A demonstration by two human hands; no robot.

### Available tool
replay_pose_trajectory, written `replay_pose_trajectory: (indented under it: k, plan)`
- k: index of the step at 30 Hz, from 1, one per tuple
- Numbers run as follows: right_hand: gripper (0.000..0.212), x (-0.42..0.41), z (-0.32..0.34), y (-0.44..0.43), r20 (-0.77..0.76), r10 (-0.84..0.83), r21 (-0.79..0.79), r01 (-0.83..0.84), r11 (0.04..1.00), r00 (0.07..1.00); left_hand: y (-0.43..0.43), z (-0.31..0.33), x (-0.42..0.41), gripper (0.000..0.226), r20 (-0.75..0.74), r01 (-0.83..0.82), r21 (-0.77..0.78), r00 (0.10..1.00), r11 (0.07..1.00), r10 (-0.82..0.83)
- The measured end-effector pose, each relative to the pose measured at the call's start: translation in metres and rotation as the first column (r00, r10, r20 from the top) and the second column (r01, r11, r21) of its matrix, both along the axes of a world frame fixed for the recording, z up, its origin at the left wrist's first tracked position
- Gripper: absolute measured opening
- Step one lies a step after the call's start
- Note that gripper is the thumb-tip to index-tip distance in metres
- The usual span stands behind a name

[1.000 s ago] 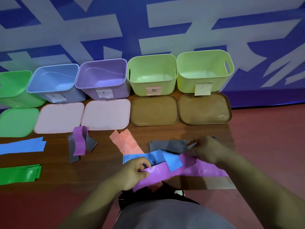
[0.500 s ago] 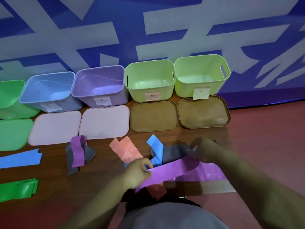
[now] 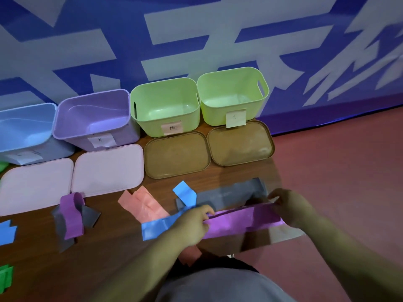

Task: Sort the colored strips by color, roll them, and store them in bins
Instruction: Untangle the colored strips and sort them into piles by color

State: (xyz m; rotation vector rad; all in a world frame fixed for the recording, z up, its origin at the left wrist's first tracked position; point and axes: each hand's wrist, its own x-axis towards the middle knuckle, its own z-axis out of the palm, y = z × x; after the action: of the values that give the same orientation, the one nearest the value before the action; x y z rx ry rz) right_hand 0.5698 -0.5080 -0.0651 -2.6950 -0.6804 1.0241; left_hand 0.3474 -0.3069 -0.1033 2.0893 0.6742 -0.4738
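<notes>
A: Near field?
B: Left hand (image 3: 192,223) and right hand (image 3: 290,208) each pinch one end of the long purple plastic strip (image 3: 239,221), stretched over the brown worktop (image 3: 113,247) at its front edge.
A: Far field?
B: Open pastel plastic bins (image 3: 150,127), seemingly empty; sorting unfinished, rolling apparently unstarted.

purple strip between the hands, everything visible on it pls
The purple strip is a long, thin, glossy band that looks plastic and flexible. It is unrolled and stretched roughly level near the front edge of the table. The left hand pinches its left end and the right hand grips its right end. It seems doubled, with a second layer below. A grey strip lies behind it, and a blue strip passes its left end.
</notes>
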Motion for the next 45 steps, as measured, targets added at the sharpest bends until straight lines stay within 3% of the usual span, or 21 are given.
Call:
replay_pose_trajectory:
  k: [6, 11, 16, 21, 28, 33, 40, 45]
  plan:
    - [0.032, -0.001, -0.004, -0.013, 0.086, 0.023, -0.001, -0.023, 1.0, 0.996, -0.01, 0.009, 0.0, 0.036, 0.068, -0.021, 0.122, 0.998, 0.992, 0.012]
    - [0.033, -0.023, 0.002, 0.013, 0.156, 0.106, 0.118, -0.125, 0.985, 0.982, -0.002, 0.015, -0.031, 0.033, 0.167, -0.219, 0.134, 0.966, 0.967, 0.195]
    - [0.024, -0.061, -0.003, 0.072, 0.069, 0.187, 0.233, -0.198, 0.952, 0.98, 0.018, 0.015, -0.074, 0.033, 0.179, -0.452, 0.199, 0.889, 0.869, 0.422]
    - [0.039, -0.102, -0.008, 0.13, -0.03, 0.284, 0.286, -0.264, 0.921, 0.958, 0.045, 0.004, -0.109, 0.05, 0.09, -0.468, 0.386, 0.877, 0.795, 0.472]
    - [0.053, -0.135, -0.032, 0.164, -0.045, 0.211, 0.163, -0.202, 0.966, 0.976, 0.066, -0.011, -0.128, 0.054, -0.066, -0.306, 0.358, 0.934, 0.882, 0.351]
    - [0.042, -0.149, -0.037, 0.169, 0.057, 0.123, 0.119, -0.129, 0.984, 0.991, 0.079, -0.014, -0.136, 0.028, -0.041, -0.262, 0.279, 0.958, 0.924, 0.284]
    - [0.039, -0.17, -0.011, 0.18, 0.077, -0.035, 0.326, 0.007, 0.945, 0.996, 0.106, 0.003, -0.153, 0.028, 0.15, -0.434, 0.016, 0.892, 0.901, 0.427]
    - [0.033, -0.194, 0.017, 0.192, 0.072, -0.056, 0.501, 0.012, 0.866, 0.996, 0.144, 0.026, -0.18, 0.027, 0.25, -0.455, 0.026, 0.865, 0.89, 0.435]
